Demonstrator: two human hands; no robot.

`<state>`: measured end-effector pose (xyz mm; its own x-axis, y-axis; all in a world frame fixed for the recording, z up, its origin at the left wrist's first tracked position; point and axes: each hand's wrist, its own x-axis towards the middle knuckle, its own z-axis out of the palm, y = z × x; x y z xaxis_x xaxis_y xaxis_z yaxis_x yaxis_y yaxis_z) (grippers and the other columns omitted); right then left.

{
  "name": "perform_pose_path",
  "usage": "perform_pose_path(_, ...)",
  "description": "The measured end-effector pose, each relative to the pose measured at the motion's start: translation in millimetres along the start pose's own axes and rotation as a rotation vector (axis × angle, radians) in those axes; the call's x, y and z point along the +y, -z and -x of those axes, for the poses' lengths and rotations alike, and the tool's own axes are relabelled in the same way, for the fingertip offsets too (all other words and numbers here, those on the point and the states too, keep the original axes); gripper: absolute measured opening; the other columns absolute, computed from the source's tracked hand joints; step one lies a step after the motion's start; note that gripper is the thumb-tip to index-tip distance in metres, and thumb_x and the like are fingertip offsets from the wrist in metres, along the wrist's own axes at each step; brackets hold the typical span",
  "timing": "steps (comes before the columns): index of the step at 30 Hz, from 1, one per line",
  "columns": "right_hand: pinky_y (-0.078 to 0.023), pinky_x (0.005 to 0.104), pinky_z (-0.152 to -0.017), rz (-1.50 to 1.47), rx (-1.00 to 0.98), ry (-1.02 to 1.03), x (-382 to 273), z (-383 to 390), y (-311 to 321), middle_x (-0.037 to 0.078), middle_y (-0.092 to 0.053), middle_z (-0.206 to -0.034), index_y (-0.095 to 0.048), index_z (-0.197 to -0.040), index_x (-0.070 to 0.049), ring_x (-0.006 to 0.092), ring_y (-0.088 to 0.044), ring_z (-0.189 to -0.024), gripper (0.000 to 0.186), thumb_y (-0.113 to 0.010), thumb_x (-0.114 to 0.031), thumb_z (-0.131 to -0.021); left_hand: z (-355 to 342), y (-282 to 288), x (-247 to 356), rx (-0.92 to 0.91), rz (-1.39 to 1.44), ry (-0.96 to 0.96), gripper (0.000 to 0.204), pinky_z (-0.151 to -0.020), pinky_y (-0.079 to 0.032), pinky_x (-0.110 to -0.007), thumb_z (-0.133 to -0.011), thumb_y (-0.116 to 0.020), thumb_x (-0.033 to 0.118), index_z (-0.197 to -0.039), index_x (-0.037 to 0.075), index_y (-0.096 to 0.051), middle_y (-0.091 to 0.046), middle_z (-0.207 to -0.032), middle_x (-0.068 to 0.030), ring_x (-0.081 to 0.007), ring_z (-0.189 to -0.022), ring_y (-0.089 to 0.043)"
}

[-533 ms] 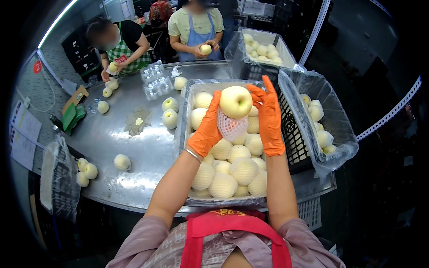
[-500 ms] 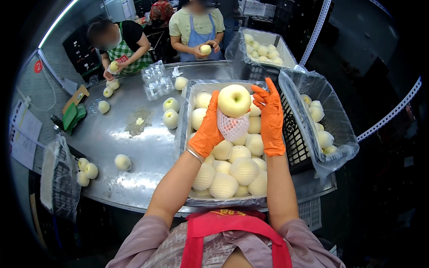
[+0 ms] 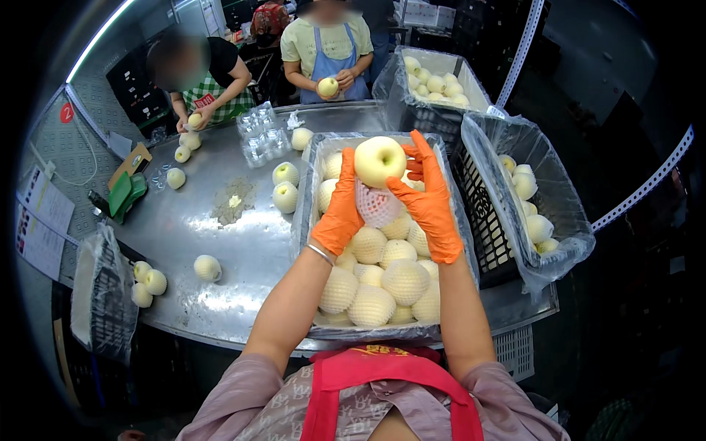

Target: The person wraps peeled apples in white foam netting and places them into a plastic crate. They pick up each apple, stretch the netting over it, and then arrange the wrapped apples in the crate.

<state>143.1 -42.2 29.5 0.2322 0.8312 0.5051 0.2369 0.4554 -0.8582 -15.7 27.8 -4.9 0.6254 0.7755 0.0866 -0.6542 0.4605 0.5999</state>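
Over a lined crate (image 3: 309,242), a bare pale yellow apple (image 3: 376,162) is held up with its stem hollow showing. My left hand (image 3: 340,209), in an orange glove, grips the apple's left side, and a pinkish-white foam net (image 3: 379,203) hangs just below the fruit. My right hand (image 3: 432,206), also gloved in orange, closes on the right side, thumb at the lower edge and fingertips by the upper edge. Beneath both hands, the crate holds several apples in pale foam nets (image 3: 371,305).
A plastic-lined crate (image 3: 562,220) of apples tilts at the right; another crate (image 3: 471,77) stands behind. On the metal table (image 3: 243,279) are loose apples (image 3: 285,197), clear plastic trays (image 3: 262,136) and a green object (image 3: 126,195). Two people (image 3: 323,51) (image 3: 198,73) handle apples across the table.
My right hand has come in from the right and its fingers have curled onto the apple. The apple has turned and shifted slightly left. Across the table, both people's hands have moved.
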Motion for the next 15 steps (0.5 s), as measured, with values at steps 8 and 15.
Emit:
perform_pose_path(8,-0.053,0.0362,-0.099,-0.349,-0.041,-0.229,13.5,0.1,-3.6,0.007,-0.065,-0.134,-0.056,-0.147,-0.01,0.0192,-0.062,-0.119,0.069,-0.086,-0.034,-0.089,2.8,5.9,1.6,0.053,-0.57,-0.303,0.078,-0.106,-0.049,-0.033,-0.101,-0.067,0.053,-0.16,0.009,-0.041,-0.059,-0.144,-0.0098,-0.0161,-0.129,-0.057)
perform_pose_path(15,-0.05,0.0511,-0.102,-1.223,-0.06,-0.442,20.6,-2.9,22.5,0.011,-0.063,-0.139,-0.059,-0.141,-0.012,0.0277,-0.061,-0.125,0.063,-0.074,-0.052,-0.095,8.1,9.0,27.6,0.052,-0.567,-0.324,0.092,-0.097,-0.055,-0.032,-0.082,-0.072,0.014,-0.165,0.015,-0.031,-0.053,-0.15,-0.0154,-0.0202,-0.118,-0.062)
